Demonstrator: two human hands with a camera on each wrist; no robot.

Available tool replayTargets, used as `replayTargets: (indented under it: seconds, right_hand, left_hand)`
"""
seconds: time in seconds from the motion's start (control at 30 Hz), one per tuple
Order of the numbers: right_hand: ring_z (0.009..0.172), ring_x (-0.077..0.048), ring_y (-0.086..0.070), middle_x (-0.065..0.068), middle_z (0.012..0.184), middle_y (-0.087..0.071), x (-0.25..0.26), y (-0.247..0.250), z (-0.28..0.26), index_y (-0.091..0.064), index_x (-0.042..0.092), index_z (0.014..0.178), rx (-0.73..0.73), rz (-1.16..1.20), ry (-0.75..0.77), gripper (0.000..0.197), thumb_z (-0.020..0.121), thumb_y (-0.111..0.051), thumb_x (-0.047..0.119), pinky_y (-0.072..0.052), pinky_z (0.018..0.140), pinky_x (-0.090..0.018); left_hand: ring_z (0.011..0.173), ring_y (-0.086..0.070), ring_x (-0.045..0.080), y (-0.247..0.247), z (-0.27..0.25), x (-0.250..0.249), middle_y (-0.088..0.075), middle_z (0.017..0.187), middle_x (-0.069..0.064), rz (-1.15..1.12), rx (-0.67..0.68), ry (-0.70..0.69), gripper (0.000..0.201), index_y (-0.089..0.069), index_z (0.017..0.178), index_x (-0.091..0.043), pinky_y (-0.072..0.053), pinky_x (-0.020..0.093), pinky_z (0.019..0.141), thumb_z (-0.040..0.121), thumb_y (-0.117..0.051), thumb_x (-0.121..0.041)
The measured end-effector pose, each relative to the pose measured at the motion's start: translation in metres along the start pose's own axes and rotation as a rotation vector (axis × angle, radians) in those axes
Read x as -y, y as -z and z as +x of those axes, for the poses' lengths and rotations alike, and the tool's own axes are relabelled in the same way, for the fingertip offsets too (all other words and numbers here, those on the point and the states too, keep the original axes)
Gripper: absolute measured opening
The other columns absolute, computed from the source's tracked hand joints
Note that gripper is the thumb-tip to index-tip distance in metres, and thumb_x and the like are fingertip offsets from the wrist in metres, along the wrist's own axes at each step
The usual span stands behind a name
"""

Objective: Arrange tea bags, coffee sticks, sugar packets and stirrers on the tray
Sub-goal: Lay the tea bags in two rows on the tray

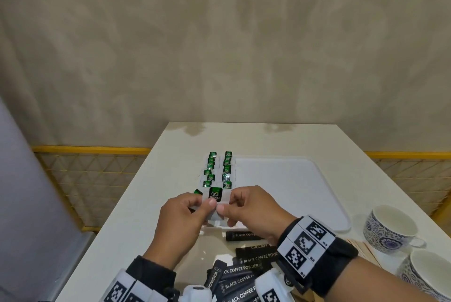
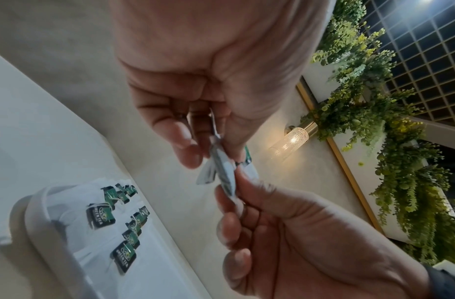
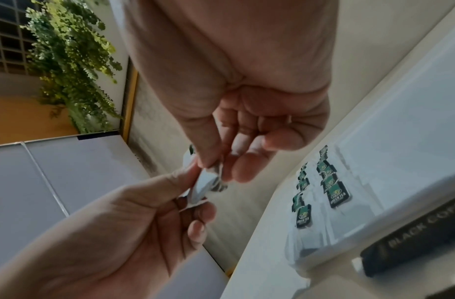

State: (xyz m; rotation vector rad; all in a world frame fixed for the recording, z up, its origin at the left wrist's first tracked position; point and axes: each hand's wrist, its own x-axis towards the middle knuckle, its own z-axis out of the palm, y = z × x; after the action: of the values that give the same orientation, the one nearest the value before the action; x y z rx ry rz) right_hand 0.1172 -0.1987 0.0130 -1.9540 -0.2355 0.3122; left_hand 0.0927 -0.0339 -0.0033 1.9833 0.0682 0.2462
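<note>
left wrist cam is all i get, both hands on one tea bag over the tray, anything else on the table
Observer: Yes. Black coffee sticks lie piled near the person, off the tray.
Operator: any cups
Observer: Two patterned cups stand to the right of the tray.
Operator: what does the held bag say
Observer: The tea bag pinched by the left hand and right hand has a tag reading green tea.

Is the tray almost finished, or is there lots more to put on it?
Lots more. Done: two rows of green tea bags on the tray. In hand: the left hand and right hand pinch another tea bag. Left: coffee sticks and stirrers lie off it; no sugar visible.
</note>
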Motion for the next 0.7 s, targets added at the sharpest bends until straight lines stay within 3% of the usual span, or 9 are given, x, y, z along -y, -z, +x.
replayTargets:
  seconds: [0.07,0.13,0.23,0.37,0.47,0.57,0.7]
  right_hand:
    - [0.057,-0.006,-0.06,0.009,0.058,-0.066,0.001,0.004,0.009,-0.067,0.002,0.082,-0.024,-0.055,-0.014,0.025,0.085,-0.072,0.026,-0.044,0.059,-0.019]
    - [0.058,-0.012,-0.055,0.005,0.06,-0.063,-0.001,0.011,0.023,-0.064,0.009,0.07,-0.099,-0.114,-0.037,0.024,0.084,-0.074,0.026,-0.043,0.057,-0.022]
    - [0.058,-0.015,-0.047,0.001,0.061,-0.052,-0.015,0.024,0.046,-0.051,0.016,0.058,-0.18,-0.286,-0.099,0.034,0.083,-0.073,0.026,-0.038,0.054,-0.023]
    - [0.063,-0.016,-0.05,-0.001,0.067,-0.055,-0.031,0.023,0.061,-0.048,0.017,0.057,-0.023,-0.494,-0.234,0.036,0.085,-0.069,0.024,-0.043,0.059,-0.023]
    - [0.07,-0.019,-0.047,0.0,0.066,-0.047,-0.039,0.013,0.066,-0.044,0.017,0.061,0.097,-0.63,-0.307,0.035,0.088,-0.063,0.027,-0.041,0.064,-0.025]
    - [0.073,-0.017,-0.046,0.002,0.065,-0.043,-0.043,0.008,0.068,-0.044,0.017,0.063,0.129,-0.688,-0.342,0.034,0.09,-0.06,0.031,-0.04,0.066,-0.025]
    - [0.061,-0.012,-0.044,0.004,0.064,-0.045,-0.047,0.008,0.072,-0.045,0.019,0.064,0.175,-0.694,-0.381,0.033,0.091,-0.057,0.033,-0.037,0.057,-0.02]
  left_hand:
    - [0.069,-0.063,0.009,0.003,0.004,0.001,-0.07,0.073,-0.005,0.021,-0.018,-0.003,0.019,-0.074,0.068,-0.026,-0.048,0.029,0.066,0.084,-0.069,-0.035]
    - [0.075,-0.063,0.007,0.008,0.007,0.004,-0.071,0.075,-0.009,0.043,-0.062,0.007,0.021,-0.073,0.064,-0.025,-0.048,0.028,0.069,0.083,-0.07,-0.033]
    - [0.074,-0.061,0.005,0.018,0.011,0.01,-0.07,0.074,-0.011,0.112,-0.137,0.044,0.018,-0.07,0.063,-0.023,-0.042,0.023,0.064,0.081,-0.072,-0.024]
    - [0.07,-0.057,0.008,0.022,0.012,0.016,-0.068,0.074,-0.01,0.138,-0.143,0.086,0.012,-0.069,0.069,-0.021,-0.04,0.021,0.059,0.079,-0.073,-0.016]
    - [0.061,-0.053,0.011,0.022,0.011,0.018,-0.065,0.071,-0.007,0.146,-0.122,0.087,0.012,-0.067,0.069,-0.021,-0.038,0.02,0.055,0.078,-0.074,-0.015]
    - [0.059,-0.051,0.013,0.022,0.01,0.02,-0.061,0.067,-0.007,0.151,-0.1,0.086,0.011,-0.067,0.072,-0.021,-0.036,0.019,0.054,0.078,-0.075,-0.017]
    - [0.061,-0.054,0.016,0.024,0.012,0.026,-0.061,0.067,-0.006,0.149,-0.085,0.097,0.011,-0.067,0.074,-0.022,-0.037,0.02,0.055,0.077,-0.076,-0.017]
